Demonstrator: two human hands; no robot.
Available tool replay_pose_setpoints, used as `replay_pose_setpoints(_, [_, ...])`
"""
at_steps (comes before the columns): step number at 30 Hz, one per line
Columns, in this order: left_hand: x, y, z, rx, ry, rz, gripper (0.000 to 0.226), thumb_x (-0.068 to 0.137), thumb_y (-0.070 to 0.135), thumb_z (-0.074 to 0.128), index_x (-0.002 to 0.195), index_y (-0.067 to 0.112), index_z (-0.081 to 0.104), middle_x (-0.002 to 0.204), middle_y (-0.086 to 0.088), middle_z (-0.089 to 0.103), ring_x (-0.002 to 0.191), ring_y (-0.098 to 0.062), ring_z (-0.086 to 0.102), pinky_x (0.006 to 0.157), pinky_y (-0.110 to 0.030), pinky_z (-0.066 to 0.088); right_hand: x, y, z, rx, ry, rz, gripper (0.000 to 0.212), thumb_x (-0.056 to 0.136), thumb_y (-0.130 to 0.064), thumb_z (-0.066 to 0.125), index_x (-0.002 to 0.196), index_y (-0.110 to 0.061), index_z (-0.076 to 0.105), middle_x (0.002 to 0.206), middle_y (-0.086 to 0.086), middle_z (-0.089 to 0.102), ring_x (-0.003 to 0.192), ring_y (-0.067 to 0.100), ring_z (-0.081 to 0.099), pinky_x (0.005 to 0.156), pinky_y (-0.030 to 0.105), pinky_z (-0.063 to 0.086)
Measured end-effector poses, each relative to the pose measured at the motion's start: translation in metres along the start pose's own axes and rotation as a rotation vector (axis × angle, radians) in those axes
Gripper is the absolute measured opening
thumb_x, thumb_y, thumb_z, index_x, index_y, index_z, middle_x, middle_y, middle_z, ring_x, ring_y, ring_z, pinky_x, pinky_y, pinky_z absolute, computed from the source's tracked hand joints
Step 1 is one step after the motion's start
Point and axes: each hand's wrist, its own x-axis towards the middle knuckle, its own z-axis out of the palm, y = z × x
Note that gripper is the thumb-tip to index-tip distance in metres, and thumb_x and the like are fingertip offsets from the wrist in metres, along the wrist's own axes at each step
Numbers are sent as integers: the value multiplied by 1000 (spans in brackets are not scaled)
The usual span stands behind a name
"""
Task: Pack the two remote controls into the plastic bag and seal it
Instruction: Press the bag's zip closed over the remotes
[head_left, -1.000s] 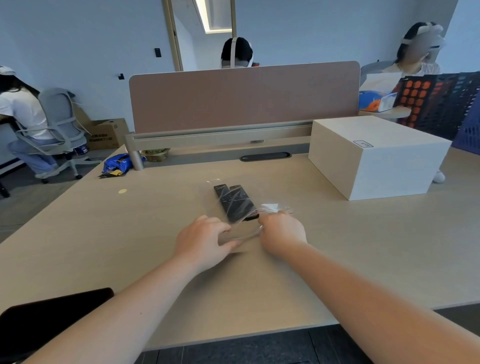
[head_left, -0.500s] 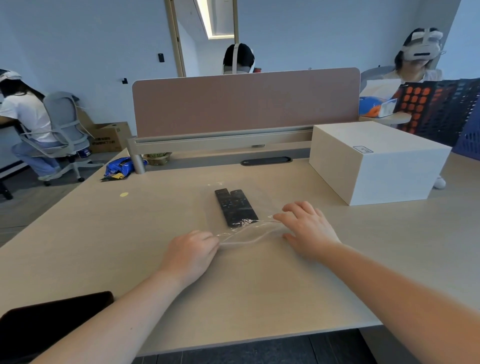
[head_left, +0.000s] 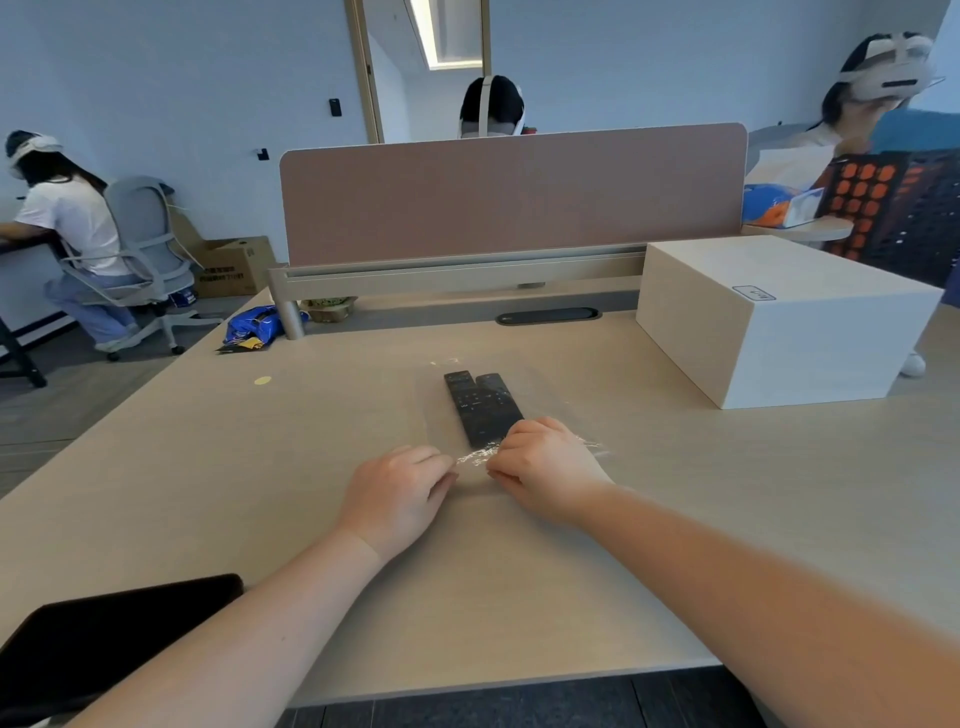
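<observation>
- Two black remotes (head_left: 482, 408) are seen side by side inside a clear bag (head_left: 540, 395) on the desk (head_left: 208, 467)
- The bag's near edge is pinched by the left hand (head_left: 397, 496) and right hand (head_left: 545, 467)

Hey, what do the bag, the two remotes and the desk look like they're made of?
Plastic bag: thin clear film, apparently glossy; the desk shows through and its crumpled mouth glints.
Remote controls: probably matte black hard plastic, with rows of buttons.
Desk: pale wood-grain surface, likely laminate, low sheen.
</observation>
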Motion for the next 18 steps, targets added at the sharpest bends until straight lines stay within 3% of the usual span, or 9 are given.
replay_pose_setpoints(6, [1,4,4,-11,1,16,33,80,35,42,63,22,67,62,8,66,59,-17,62,37,-21,41,3,-10,0,11,0,31,19,69,-25,62,52,-25,68,51,-8,64,60,17,66,54,19,45])
replay_pose_setpoints(18, [-1,3,5,-28,15,23,28,77,31,44,63,23,67,60,9,66,60,-17,62,37,-21,39,5,-13,9,15,6,46,15,60,-16,76,52,-25,68,47,-6,61,56,18,63,55,22,43])
